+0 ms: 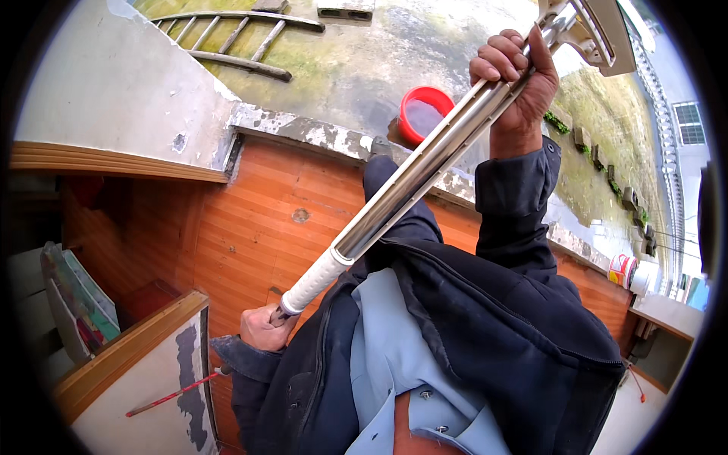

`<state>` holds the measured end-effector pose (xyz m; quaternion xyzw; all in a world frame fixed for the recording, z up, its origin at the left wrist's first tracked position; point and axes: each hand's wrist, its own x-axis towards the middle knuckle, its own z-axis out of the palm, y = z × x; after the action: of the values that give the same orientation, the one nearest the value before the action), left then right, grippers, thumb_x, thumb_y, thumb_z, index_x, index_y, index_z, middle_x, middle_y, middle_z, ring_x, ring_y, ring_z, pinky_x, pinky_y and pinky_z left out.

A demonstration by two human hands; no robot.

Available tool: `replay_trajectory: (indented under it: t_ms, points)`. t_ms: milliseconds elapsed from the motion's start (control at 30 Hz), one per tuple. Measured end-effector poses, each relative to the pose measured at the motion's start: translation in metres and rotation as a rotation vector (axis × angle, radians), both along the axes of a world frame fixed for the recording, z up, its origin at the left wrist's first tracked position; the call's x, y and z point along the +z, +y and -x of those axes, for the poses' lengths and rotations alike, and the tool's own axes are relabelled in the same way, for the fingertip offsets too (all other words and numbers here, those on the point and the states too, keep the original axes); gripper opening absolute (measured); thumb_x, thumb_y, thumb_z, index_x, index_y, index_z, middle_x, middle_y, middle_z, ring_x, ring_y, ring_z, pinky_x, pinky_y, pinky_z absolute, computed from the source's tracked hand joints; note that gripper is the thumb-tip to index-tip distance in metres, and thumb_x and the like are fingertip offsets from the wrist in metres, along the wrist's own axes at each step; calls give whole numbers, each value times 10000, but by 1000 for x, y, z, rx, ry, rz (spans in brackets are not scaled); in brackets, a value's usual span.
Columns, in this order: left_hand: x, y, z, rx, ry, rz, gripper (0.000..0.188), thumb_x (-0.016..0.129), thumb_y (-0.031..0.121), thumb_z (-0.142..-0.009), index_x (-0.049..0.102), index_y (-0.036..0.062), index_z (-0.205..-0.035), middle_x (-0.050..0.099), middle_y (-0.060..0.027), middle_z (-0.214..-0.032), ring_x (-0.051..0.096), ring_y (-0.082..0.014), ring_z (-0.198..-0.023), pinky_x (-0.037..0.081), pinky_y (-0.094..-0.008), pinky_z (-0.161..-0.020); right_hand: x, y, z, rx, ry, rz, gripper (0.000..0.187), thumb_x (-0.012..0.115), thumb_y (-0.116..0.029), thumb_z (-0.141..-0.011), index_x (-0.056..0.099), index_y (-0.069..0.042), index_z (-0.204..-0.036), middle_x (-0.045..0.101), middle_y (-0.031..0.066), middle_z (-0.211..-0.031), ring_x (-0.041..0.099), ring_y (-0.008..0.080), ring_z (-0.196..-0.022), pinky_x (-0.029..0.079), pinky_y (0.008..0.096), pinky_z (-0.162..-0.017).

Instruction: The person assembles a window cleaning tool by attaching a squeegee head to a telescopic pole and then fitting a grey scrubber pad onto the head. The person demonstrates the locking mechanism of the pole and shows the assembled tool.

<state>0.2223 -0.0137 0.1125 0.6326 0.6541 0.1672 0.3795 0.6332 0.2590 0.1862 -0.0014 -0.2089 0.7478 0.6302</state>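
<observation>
A long silver pole (425,174) with pale rails along its sides slants across my body, from lower left to upper right. My right hand (519,83) is closed round its upper part, fingers wrapped over the tubes. Above that hand sits a cream-coloured head piece (607,45), partly cut off by the picture's edge. Toward the lower end is a white ribbed sleeve (315,280). Just below the sleeve my left hand (263,327) grips the pole's metal end in a fist. What kind of device this is, I cannot tell.
Beyond the doorway sill (303,136), a red bucket (425,114) of water stands on mossy concrete. A wooden ladder (235,42) lies farther left. Wood-trimmed wall ends (129,356) flank my left side. A red stick (171,394) is near my left sleeve. Tubs (633,274) stand right.
</observation>
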Motion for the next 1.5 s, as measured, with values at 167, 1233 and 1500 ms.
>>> replay_trajectory:
  t_ms: [167,1233,1500]
  points:
    - [10,9,3,-74,119,-116,295,799,143,-729,567,-6,-625,512,-156,-524,538,-285,-439,406,-347,-450,-3,1,-7,-60,-38,63,230,578,-267,-946,480,-80,-853,458,-14,-649,452,125,-552,427,350,-590]
    - [57,6,-10,2,4,168,239,743,59,-706,544,-46,-626,424,-114,-470,445,-114,-445,402,-332,-465,15,1,3,-208,-117,248,310,606,-400,-925,480,-130,-838,443,-46,-615,454,109,-512,452,335,-515]
    - [55,1,-6,3,-11,218,230,756,62,-704,564,-50,-647,459,-121,-481,473,-127,-453,422,-338,-484,16,-6,4,-224,-127,244,312,604,-401,-926,478,-134,-826,437,-45,-607,458,110,-510,457,333,-514]
